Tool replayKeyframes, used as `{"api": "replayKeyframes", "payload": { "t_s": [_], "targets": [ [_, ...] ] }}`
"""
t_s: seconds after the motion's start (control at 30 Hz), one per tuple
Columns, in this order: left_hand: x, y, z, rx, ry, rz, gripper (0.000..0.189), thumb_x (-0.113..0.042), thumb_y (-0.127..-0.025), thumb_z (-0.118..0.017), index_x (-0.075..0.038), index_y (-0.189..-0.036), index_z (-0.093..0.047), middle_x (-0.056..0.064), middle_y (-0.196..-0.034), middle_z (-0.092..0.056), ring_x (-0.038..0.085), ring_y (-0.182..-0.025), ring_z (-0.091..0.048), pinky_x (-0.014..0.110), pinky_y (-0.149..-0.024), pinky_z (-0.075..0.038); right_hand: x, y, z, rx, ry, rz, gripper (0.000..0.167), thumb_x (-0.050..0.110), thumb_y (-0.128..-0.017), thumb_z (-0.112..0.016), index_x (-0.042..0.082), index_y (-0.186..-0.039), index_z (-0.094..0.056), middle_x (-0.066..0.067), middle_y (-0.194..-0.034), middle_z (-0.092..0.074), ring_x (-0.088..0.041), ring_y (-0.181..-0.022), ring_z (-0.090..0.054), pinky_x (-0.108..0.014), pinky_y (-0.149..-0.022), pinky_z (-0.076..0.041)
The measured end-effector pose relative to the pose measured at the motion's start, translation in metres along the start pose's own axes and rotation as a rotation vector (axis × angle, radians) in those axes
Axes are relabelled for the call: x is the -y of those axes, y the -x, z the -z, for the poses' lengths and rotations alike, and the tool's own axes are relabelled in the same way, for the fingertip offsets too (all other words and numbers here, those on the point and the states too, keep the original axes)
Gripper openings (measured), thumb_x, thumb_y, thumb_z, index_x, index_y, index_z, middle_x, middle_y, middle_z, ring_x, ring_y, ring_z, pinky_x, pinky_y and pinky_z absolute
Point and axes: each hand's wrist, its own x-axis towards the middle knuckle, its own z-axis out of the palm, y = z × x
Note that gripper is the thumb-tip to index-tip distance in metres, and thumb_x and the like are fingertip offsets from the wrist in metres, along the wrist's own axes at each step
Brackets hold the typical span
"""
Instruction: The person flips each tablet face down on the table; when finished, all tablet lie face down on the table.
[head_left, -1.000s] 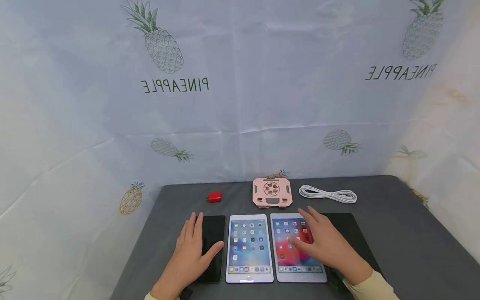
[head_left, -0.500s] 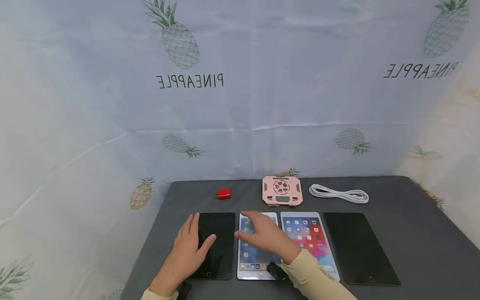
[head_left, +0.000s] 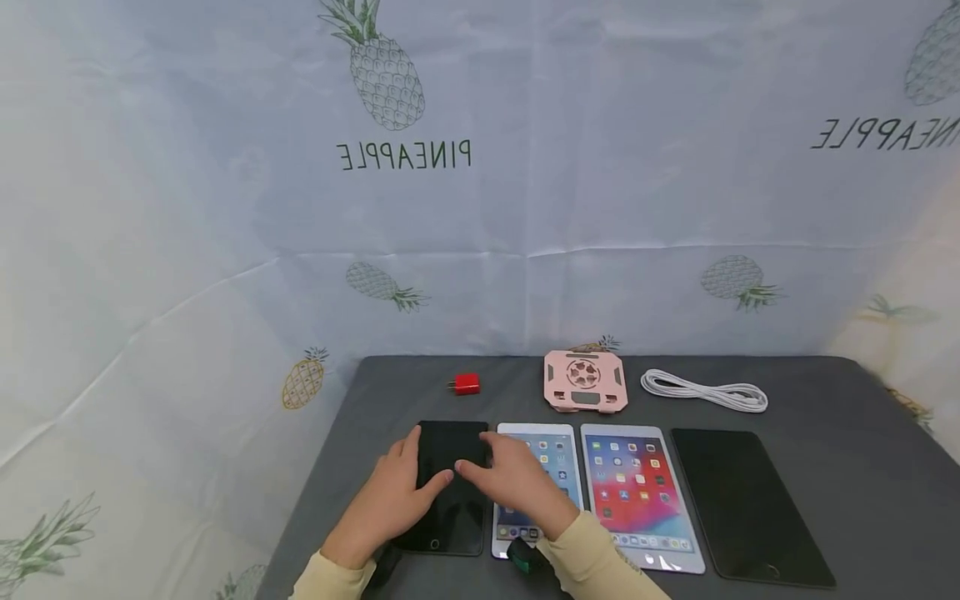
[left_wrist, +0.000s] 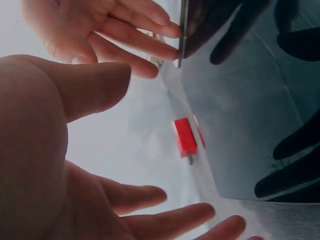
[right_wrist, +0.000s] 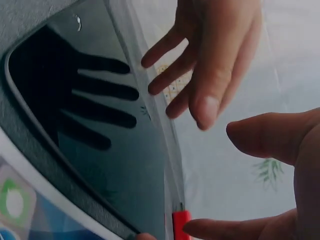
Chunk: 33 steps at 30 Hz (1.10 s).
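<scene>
In the head view, a dark-screened tablet [head_left: 452, 525] lies leftmost in a row of tablets. My left hand [head_left: 392, 500] is at its left edge, fingers extended and thumb reaching over the screen. At the opposite edge, my right hand [head_left: 517, 477] has its fingertips near the upper right corner and its thumb over the glass. Its forearm crosses part of a white tablet [head_left: 557, 458] with a lit home screen. Both wrist views show the fingers spread, and the black glass [right_wrist: 135, 165] mirrors a hand in the right wrist view.
To the right lie another lit white tablet [head_left: 637, 483] and a second dark tablet [head_left: 750, 508]. Behind the row are a red plug charger [head_left: 467, 383], a pink folding stand [head_left: 584, 380] and a coiled white cable [head_left: 705, 392]. A pineapple-print cloth [head_left: 480, 208] hangs behind the table.
My right hand has moved left from the second lit tablet, across the first, to the leftmost dark tablet's right edge. My left hand has stayed by that tablet. The head view has turned left.
</scene>
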Motion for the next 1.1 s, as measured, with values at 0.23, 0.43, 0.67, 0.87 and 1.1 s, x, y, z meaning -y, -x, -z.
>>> {"api": "replayKeyframes", "payload": {
  "t_s": [0.23, 0.43, 0.67, 0.87, 1.1],
  "targets": [
    [-0.004, -0.008, 0.009, 0.056, -0.025, 0.021, 0.103, -0.061, -0.099, -0.07, 0.009, -0.165, -0.032, 0.036, -0.156, -0.05, 0.055, -0.139, -0.057, 0.068, -0.109, -0.05, 0.005, 0.004, -0.005, -0.001, -0.035, 0.015, 0.073, 0.046, -0.099, -0.073, -0.008, -0.147, -0.059, -0.026, -0.138, -0.07, -0.038, -0.114, -0.075, -0.06, -0.097, -0.061],
    [-0.007, -0.012, 0.011, 0.08, -0.061, 0.007, 0.099, -0.057, -0.098, -0.074, 0.008, -0.162, -0.037, 0.035, -0.155, -0.053, 0.051, -0.138, -0.06, 0.067, -0.11, -0.051, 0.008, 0.006, -0.007, -0.014, -0.051, -0.005, 0.075, 0.047, -0.099, -0.073, -0.01, -0.147, -0.059, -0.028, -0.144, -0.067, -0.044, -0.129, -0.068, -0.063, -0.104, -0.057],
    [-0.009, -0.013, 0.01, 0.089, -0.018, 0.056, 0.095, -0.052, -0.098, -0.075, 0.009, -0.161, -0.038, 0.035, -0.156, -0.052, 0.051, -0.141, -0.057, 0.068, -0.112, -0.049, 0.007, 0.006, -0.01, -0.032, -0.04, -0.027, 0.075, 0.047, -0.098, -0.074, -0.011, -0.144, -0.06, -0.029, -0.141, -0.069, -0.045, -0.127, -0.069, -0.063, -0.1, -0.059],
    [-0.007, -0.015, 0.01, 0.085, 0.006, 0.088, 0.095, -0.05, -0.098, -0.075, 0.013, -0.159, -0.039, 0.033, -0.152, -0.058, 0.048, -0.136, -0.063, 0.066, -0.108, -0.053, 0.009, 0.006, -0.013, -0.037, -0.061, -0.043, 0.078, 0.052, -0.097, -0.073, -0.009, -0.145, -0.061, -0.028, -0.143, -0.068, -0.044, -0.129, -0.069, -0.063, -0.102, -0.058],
    [-0.007, -0.018, 0.011, 0.089, 0.025, 0.087, 0.096, -0.051, -0.097, -0.076, 0.015, -0.158, -0.04, 0.032, -0.151, -0.06, 0.046, -0.132, -0.066, 0.064, -0.105, -0.055, 0.01, 0.004, -0.014, -0.038, -0.155, -0.079, 0.082, 0.048, -0.098, -0.075, -0.009, -0.152, -0.052, -0.03, -0.15, -0.062, -0.047, -0.133, -0.065, -0.066, -0.102, -0.056]
  ]
}}
